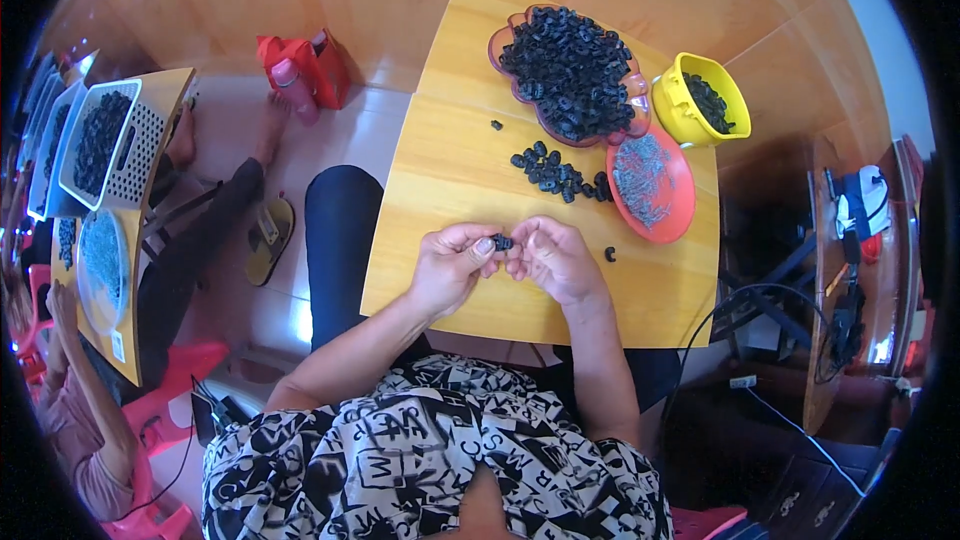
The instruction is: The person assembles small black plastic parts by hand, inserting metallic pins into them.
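Head view — left grip (pixel 450 266) clamps a black part (pixel 503 242) over the counter (pixel 440 165); right grip (pixel 560 262) beside it — whether closed, I cannot tell.

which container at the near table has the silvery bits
The red plate, beside the yellow tub, holds thin silvery bits; the tub and scalloped bowl hold black pieces.

"What lies beyond the gripped piece (pixel 502 243) on the table (pixel 430 180)?"
"One stray piece (pixel 497 125) straight ahead; a loose cluster (pixel 547 176) nearer, slightly right, with the heaped bowl (pixel 498 52) behind it."
"And right of the grip?"
"A single piece (pixel 610 254), past the right hand (pixel 562 265); farther forward, the plate (pixel 682 195), then the bucket (pixel 668 105) behind it."
"Far left?"
"Another table (pixel 178 90), bearing a basket (pixel 133 158)."
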The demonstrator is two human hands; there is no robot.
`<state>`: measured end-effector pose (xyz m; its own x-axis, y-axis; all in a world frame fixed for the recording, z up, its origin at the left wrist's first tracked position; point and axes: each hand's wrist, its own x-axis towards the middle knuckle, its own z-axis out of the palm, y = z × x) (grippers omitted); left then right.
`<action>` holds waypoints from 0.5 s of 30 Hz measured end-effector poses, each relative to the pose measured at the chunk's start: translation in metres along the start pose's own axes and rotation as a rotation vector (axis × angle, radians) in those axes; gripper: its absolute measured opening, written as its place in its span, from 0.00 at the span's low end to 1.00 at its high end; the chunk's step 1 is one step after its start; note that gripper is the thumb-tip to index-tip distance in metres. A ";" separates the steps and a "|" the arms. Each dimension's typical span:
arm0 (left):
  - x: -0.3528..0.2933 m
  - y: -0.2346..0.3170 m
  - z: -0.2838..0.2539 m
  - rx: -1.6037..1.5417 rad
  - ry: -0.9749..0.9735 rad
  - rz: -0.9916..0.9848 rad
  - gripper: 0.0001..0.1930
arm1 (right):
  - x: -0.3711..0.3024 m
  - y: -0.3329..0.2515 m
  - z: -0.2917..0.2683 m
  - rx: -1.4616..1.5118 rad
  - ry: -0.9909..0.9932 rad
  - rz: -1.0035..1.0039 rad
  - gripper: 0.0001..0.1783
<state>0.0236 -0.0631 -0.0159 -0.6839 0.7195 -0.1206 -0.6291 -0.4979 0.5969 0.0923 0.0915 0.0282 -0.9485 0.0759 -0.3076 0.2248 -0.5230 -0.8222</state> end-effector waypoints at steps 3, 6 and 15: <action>0.000 -0.002 0.000 0.037 0.020 0.013 0.09 | -0.008 0.000 -0.006 0.066 -0.012 -0.024 0.09; 0.000 -0.007 0.000 0.101 0.027 0.020 0.10 | -0.014 -0.002 0.000 -0.272 0.056 -0.076 0.08; -0.007 -0.008 -0.004 0.242 -0.114 0.028 0.09 | -0.011 -0.003 -0.010 -0.345 -0.112 -0.036 0.06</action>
<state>0.0316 -0.0660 -0.0233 -0.6448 0.7641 -0.0195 -0.4949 -0.3979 0.7725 0.1040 0.1006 0.0290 -0.9715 -0.0148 -0.2365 0.2345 -0.2028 -0.9507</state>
